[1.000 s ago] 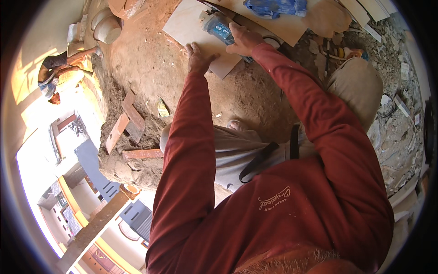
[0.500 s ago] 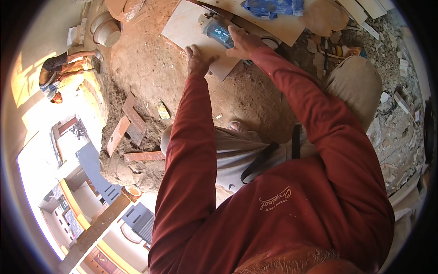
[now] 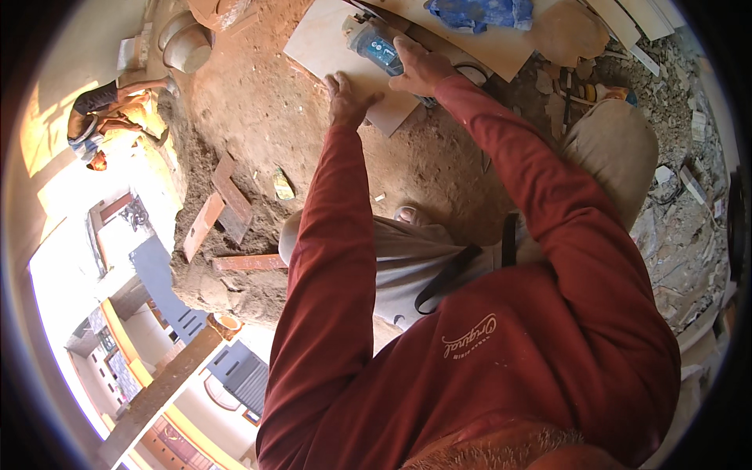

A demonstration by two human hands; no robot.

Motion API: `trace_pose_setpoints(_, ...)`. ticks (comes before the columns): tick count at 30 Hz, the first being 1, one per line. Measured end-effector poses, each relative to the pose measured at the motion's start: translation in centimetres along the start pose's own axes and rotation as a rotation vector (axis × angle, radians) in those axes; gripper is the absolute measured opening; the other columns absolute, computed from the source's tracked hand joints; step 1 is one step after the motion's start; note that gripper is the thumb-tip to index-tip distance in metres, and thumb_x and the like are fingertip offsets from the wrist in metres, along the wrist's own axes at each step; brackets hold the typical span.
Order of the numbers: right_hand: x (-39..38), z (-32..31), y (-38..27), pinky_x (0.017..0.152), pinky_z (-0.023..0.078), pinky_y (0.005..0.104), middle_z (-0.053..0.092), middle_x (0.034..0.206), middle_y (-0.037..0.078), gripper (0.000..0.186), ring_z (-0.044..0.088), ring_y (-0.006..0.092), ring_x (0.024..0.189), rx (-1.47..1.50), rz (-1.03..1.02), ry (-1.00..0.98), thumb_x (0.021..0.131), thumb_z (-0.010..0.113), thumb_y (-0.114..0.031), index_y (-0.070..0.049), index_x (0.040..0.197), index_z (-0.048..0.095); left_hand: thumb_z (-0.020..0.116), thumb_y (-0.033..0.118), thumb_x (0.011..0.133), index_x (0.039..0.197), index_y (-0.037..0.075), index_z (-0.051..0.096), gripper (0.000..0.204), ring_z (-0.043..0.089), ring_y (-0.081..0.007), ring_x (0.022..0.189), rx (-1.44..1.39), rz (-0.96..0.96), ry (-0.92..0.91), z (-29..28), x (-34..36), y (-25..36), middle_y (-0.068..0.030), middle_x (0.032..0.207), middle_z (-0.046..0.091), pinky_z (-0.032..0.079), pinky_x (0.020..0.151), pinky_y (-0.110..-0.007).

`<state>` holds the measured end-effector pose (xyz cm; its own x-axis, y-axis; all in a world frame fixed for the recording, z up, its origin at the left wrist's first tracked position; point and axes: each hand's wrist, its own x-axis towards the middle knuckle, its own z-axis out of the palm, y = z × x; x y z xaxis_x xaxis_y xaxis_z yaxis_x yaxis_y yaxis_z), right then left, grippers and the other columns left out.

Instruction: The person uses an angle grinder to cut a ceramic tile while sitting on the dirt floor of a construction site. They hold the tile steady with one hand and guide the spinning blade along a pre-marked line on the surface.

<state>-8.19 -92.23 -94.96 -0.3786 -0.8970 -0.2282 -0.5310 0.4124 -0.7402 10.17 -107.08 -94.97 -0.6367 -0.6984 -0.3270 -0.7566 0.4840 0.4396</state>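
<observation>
A pale rectangular tile (image 3: 317, 37) lies on the dirt floor in front of me. My left hand (image 3: 348, 103) rests on its near edge, fingers spread, with nothing held. Just to the right, my right hand (image 3: 421, 69) is wrapped around the body of a teal handheld power cutter (image 3: 379, 50). The cutter sits over the tile, its head pointing up and left. My palm hides its rear end, and I cannot see whether the blade touches the tile.
Larger pale boards or tiles (image 3: 493, 48) lie beyond, bearing a blue cloth (image 3: 482, 14). Rubble (image 3: 677, 157) covers the right side. Broken reddish tile pieces (image 3: 232, 188) lie at left, below a metal basin (image 3: 186, 47). Another person (image 3: 98, 121) bends over at far left.
The whole view has shifted slightly. Both hands and the cutter keep nearly the same place on the tile. The other person's arms have moved a little.
</observation>
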Motion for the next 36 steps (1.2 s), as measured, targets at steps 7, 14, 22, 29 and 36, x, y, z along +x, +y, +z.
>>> trace_pose_setpoints(7, -1.2, -1.0, 0.0, 0.099, 0.048, 0.0467, 0.049, 0.144, 0.024, 0.097, 0.054, 0.0389, 0.128, -0.010, 0.009, -0.032, 0.076, 0.073, -0.047, 0.000, 0.150, 0.030, 0.090, 0.048, 0.066, 0.154, -0.008, 0.016, 0.128, 0.024, -0.0396, 0.149, 0.086, -0.081, -0.001, -0.1, 0.3, 0.2, -0.0316, 0.162, 0.002, 0.033, 0.118, -0.036)
trace_pose_setpoints(14, -1.6, -1.1, -0.1, 0.098, 0.049, 0.0475, 0.050, 0.143, 0.024, 0.095, 0.054, 0.0393, 0.127, -0.011, 0.029, -0.036, 0.076, 0.074, -0.044, -0.001, 0.149, 0.031, 0.089, 0.050, 0.066, 0.156, -0.006, 0.015, 0.129, 0.026, -0.0395, 0.149, 0.076, -0.080, 0.003, -0.3, -0.2, 0.4, -0.0319, 0.162, 0.001, 0.034, 0.118, -0.036)
trace_pose_setpoints(22, -2.1, 0.2, 1.0, 0.090, 0.054, 0.0495, 0.061, 0.127, 0.024, 0.081, 0.064, 0.0399, 0.112, -0.025, -0.069, 0.119, 0.076, 0.074, -0.045, -0.003, 0.137, 0.039, 0.088, 0.052, 0.067, 0.155, -0.007, 0.016, 0.128, 0.031, -0.0408, 0.146, 0.065, -0.070, 0.010, -0.1, -0.1, 0.2, -0.0320, 0.162, 0.002, 0.036, 0.117, -0.036)
trace_pose_setpoints(29, -2.8, -0.1, 1.1, 0.092, 0.053, 0.0490, 0.060, 0.129, 0.024, 0.081, 0.063, 0.0402, 0.113, -0.011, -0.063, 0.126, 0.075, 0.073, -0.046, -0.003, 0.136, 0.040, 0.089, 0.051, 0.067, 0.155, -0.007, 0.015, 0.128, 0.026, -0.0393, 0.149, 0.020, -0.060, 0.005, 0.1, -0.2, 0.3, -0.0312, 0.163, -0.001, 0.036, 0.117, -0.035)
trace_pose_setpoints(36, -3.4, -0.9, 1.1, 0.091, 0.053, 0.0490, 0.061, 0.130, 0.022, 0.076, 0.063, 0.0392, 0.114, -0.011, -0.054, 0.091, 0.075, 0.073, -0.045, -0.005, 0.132, 0.042, 0.088, 0.052, 0.067, 0.155, -0.008, 0.013, 0.130, 0.025, -0.0388, 0.149, 0.048, -0.078, 0.037, 0.3, -0.5, 0.5, -0.0312, 0.163, -0.001, 0.034, 0.118, -0.035)
